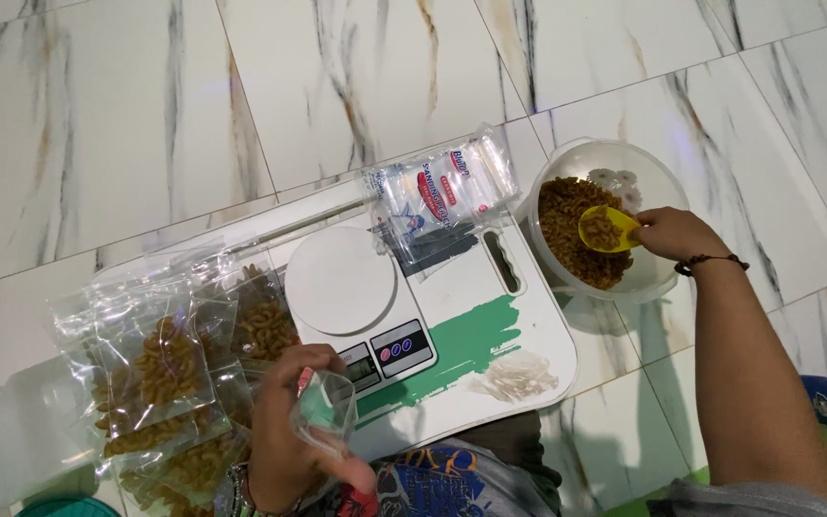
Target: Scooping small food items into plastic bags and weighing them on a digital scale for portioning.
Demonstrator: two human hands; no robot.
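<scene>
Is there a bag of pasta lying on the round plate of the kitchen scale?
No, the scale plate is bare, and the filled pasta bags lie on the floor to its left.

A marbled tile floor [126,115] is seen. A white board [519,335] is laid on it between the hands; a clear bowl [658,177] is set under the right hand [672,233].
</scene>
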